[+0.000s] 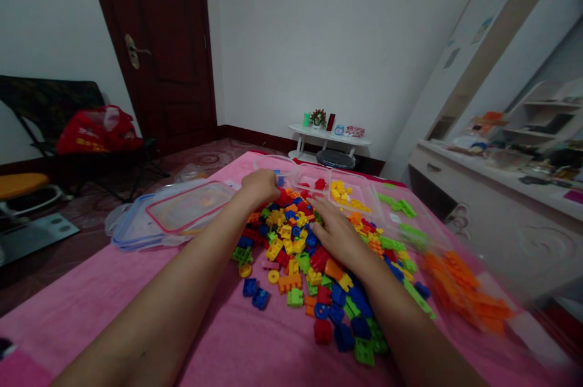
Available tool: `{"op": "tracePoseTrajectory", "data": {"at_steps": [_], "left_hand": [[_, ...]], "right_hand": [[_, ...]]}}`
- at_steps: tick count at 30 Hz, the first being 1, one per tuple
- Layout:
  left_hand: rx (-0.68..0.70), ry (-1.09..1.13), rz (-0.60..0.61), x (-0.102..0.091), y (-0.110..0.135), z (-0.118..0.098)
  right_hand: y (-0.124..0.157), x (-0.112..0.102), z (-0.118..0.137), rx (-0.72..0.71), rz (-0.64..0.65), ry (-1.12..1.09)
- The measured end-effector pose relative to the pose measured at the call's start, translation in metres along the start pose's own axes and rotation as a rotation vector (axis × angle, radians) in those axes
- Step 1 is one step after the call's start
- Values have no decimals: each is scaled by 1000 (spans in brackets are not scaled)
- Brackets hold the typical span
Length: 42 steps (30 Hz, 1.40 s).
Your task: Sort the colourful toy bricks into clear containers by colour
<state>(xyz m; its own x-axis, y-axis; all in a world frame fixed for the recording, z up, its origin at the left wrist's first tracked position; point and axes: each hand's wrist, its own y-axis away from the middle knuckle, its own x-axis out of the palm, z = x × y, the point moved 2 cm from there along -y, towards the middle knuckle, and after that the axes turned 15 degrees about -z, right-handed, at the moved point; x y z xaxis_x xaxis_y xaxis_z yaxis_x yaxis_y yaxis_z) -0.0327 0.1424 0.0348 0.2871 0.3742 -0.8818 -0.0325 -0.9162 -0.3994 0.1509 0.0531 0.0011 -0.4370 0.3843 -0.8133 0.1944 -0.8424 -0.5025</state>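
A large mixed pile of toy building bricks [296, 247] in red, yellow, blue, green and orange lies on a pink cloth [218, 320]. My left hand [262, 185] is at the pile's far left edge, fingers curled downward. What its fingertips hold, if anything, is hidden. A red brick [285, 197] shows right beside it. Flat over the right side of the pile rests my right hand [334, 230], fingers stretched out and touching bricks. Behind the hands stand clear plastic containers, with red bricks [320, 184], yellow bricks [346, 195] and green bricks [398, 205] sorted by colour.
Stacked container lids [182, 211] lie at the left. A clear box with orange bricks [469, 290] stands at the right edge, blurred. Beyond are a white low table [328, 133], a door [159, 41], a chair with a red bag [100, 129] and a white cabinet [492, 192].
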Motion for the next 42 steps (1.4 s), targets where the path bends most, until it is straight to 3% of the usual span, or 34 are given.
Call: {"op": "tracePoseTrajectory", "data": {"at_steps": [2,7,13,17,19,22,25,28,32,38,42], "left_hand": [[-21,227,7,-2,-3,-2],[-167,829,154,-4,0,-16],[-309,982,195,2,6,-23],[-366,993,204,9,6,-21],[-324,993,243,14,6,-20],[-120,949,268,22,5,-21],[140,704,148,30,6,-24],[326,430,76,35,9,-28],[486,339,76,35,16,-35],[501,224,37,29,23,-40],[461,281,51,23,20,-37]], "right_hand": [[1,3,3,-8,30,21],[0,11,4,-87,36,50],[-1,9,5,-83,-24,59],[-3,0,6,-46,-78,108],[-4,-3,3,-11,-83,122],[-5,-4,-5,36,9,134],[-5,-4,-13,52,85,127],[-4,-4,-14,52,64,97],[-2,-5,-10,29,57,77],[-2,-6,-6,-22,91,71],[-5,-11,-7,-26,117,49]]}}
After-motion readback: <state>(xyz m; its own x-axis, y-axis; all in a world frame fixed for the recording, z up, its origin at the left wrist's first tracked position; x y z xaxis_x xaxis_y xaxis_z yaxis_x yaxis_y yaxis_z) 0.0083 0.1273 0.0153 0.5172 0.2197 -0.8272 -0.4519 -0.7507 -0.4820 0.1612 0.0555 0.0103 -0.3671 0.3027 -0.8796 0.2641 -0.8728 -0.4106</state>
